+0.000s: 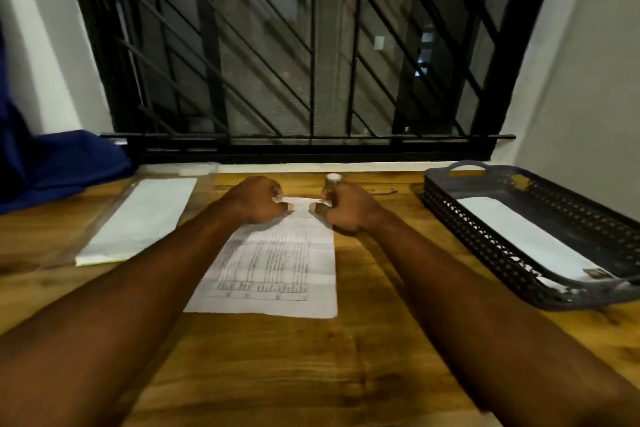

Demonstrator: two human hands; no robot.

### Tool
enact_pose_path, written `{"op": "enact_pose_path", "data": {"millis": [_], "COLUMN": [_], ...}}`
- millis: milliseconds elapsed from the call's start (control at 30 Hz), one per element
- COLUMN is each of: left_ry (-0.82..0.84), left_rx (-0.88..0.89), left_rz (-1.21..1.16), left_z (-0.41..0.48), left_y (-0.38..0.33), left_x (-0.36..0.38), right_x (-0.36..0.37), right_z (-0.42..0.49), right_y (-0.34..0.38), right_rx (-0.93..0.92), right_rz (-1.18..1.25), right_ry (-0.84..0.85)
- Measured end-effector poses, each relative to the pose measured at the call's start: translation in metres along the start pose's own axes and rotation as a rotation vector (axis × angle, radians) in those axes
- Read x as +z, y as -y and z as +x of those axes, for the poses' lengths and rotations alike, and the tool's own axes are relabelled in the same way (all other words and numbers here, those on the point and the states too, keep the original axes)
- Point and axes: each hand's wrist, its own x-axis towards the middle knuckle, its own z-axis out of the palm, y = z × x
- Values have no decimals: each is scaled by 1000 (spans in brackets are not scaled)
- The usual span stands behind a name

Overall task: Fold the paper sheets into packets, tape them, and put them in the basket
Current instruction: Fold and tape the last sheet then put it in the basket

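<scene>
A printed paper sheet (277, 263) lies flat on the wooden table (311, 374) in front of me. Both hands are at its far edge. My left hand (256, 199) has its fingers curled and pinches the sheet's far edge, thumb on top. My right hand (346, 206) grips a small cylinder with a white cap (333, 179), and its thumb presses on the sheet. At the right stands a dark perforated basket (485, 239) holding a folded white packet (519, 236) with a piece of tape near its front end.
A stack of white paper in a clear sleeve (138, 218) lies at the left. Blue cloth (59, 166) hangs over the far left corner. A thin dark object (382, 191) lies beyond my right hand. A barred window (304, 62) rises behind the table.
</scene>
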Motion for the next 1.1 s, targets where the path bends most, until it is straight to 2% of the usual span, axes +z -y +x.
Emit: {"op": "enact_pose_path", "data": {"millis": [100,200,433,633,800,1100], "left_ry": [92,65,34,-4,-22,-118], "left_rx": [-43,-26,35,60,77,207], "left_rz": [-18,-8,51,87,98,-6], "left_z": [-8,-13,-2,14,25,21], "left_y": [30,48,71,79,83,73], "left_x": [0,2,6,11,14,0], "right_x": [22,31,35,42,47,27], "right_z": [8,16,43,58,64,62], "right_y": [8,12,12,4,0,4], "right_rx": [-116,-210,-299,-272,-261,-173], "right_rz": [-132,-169,-268,-182,-147,127], "right_ry": [55,45,70,-29,-34,11]}}
